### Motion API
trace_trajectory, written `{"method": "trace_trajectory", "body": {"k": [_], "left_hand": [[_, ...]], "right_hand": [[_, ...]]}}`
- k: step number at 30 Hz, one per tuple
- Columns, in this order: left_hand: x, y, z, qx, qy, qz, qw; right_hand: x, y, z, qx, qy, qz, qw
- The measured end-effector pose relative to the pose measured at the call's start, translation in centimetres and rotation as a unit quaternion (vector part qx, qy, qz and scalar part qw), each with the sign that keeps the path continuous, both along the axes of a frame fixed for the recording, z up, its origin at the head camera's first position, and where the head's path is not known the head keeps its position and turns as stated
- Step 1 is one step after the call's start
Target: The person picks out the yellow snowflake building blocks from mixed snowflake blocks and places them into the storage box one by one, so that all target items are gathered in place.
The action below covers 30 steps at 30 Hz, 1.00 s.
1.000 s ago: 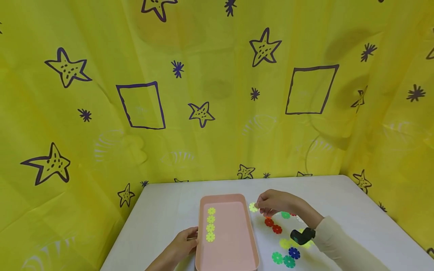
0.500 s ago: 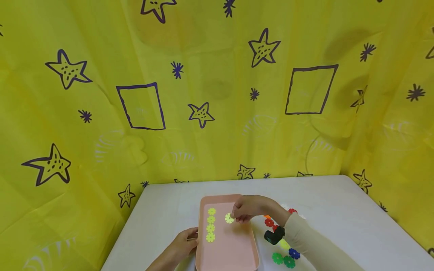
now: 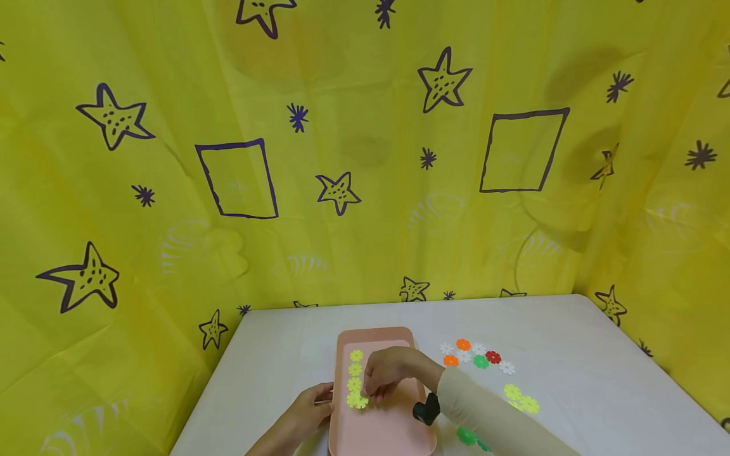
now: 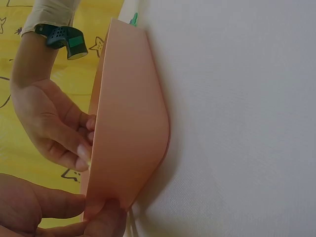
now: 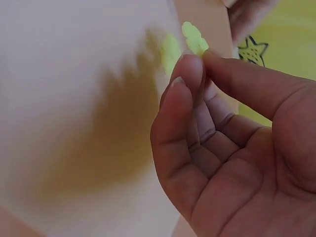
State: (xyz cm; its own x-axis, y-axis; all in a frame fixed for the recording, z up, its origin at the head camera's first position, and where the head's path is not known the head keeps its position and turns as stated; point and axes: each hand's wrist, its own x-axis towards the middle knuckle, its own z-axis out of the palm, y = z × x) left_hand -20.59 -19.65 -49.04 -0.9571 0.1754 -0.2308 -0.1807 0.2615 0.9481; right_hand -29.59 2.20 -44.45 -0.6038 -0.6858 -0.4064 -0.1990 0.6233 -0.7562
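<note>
Between right thumb and fingertips, my right hand [image 3: 388,373] pinches a yellow-green flower-shaped snowflake disc [image 5: 195,38], tilted on edge. It is low over the pink tray [image 3: 382,437], overlapping the lowest of a column of yellow discs [image 3: 355,368] in the head view. One lying disc [image 5: 171,53] shows close beside it in the right wrist view. My left hand [image 3: 310,408] grips the tray's left wall, thumb and fingers on either side of it in the left wrist view. That tray wall [image 4: 126,108] hides most of the right fingertips there.
Right of the tray lie loose discs on the white table [image 3: 274,354]: orange [image 3: 463,344], white [image 3: 507,367], dark red [image 3: 493,357], green [image 3: 481,361] and yellow [image 3: 529,405]. Green discs [image 3: 466,436] nearer the front are partly behind the right sleeve. A yellow curtain [image 3: 365,253] stands behind.
My right hand has carried the yellow disc from right of the tray, leftward across it and down to the column's lower end. The left hand has stayed at the tray's left side.
</note>
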Motion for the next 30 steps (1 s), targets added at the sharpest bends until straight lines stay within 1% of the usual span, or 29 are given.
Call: {"method": "trace_trajectory", "body": {"k": [6, 10, 14, 21, 26, 30], "left_hand": [[0.1, -0.1, 0.2, 0.004, 0.006, -0.009, 0.9999], [0.2, -0.1, 0.2, 0.007, 0.011, -0.016, 0.9998], [0.2, -0.2, 0.2, 0.008, 0.014, -0.019, 0.9997], [0.2, -0.3, 0.2, 0.015, 0.009, -0.022, 0.9996], [0.1, -0.3, 0.1, 0.016, 0.006, -0.022, 0.9996], [0.0, -0.3, 0.1, 0.016, 0.004, -0.02, 0.9997]], "right_hand": [[1.1, -1.8, -0.8, 0.032, 0.021, 0.014, 0.9992], [1.7, -2.7, -1.1, 0.05, 0.047, 0.011, 0.9976], [2.2, -3.4, -1.3, 0.077, 0.08, 0.007, 0.9938], [2.7, -3.9, -1.1, 0.128, 0.157, 0.003, 0.9794], [2.8, -3.9, -1.0, 0.14, 0.182, -0.007, 0.9733], [2.9, -4.0, -1.2, 0.157, 0.208, -0.018, 0.9653]]}}
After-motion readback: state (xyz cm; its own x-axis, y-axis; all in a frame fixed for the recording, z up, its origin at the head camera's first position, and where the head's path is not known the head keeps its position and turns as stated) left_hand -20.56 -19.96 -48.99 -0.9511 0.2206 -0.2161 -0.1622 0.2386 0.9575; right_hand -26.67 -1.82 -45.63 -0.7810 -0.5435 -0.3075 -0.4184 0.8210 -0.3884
